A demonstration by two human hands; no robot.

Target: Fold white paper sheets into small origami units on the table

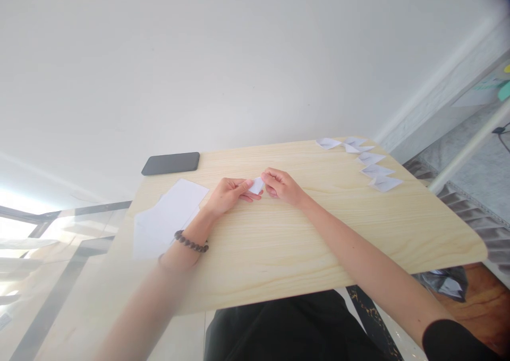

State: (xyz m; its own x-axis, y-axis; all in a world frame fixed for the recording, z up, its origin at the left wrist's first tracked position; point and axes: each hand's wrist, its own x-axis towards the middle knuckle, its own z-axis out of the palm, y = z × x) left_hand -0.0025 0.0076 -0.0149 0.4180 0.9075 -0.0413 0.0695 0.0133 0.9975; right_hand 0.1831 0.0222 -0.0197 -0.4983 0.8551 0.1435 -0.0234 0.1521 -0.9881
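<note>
A small folded piece of white paper is held between my two hands, a little above the middle of the table. My left hand grips its left side, thumb on top and fingers beneath. At the paper's right corner, my right hand pinches it between thumb and curled fingers. Part of the paper is hidden by the fingers, so its full shape does not show. Flat white sheets lie to the left, partly behind my left wrist, which wears a dark beaded bracelet.
Several folded white paper pieces stand in a curved row along the table's far right edge. A dark phone lies at the back left. The light wooden table meets a white wall. Below its right side sits a dark plastic bag.
</note>
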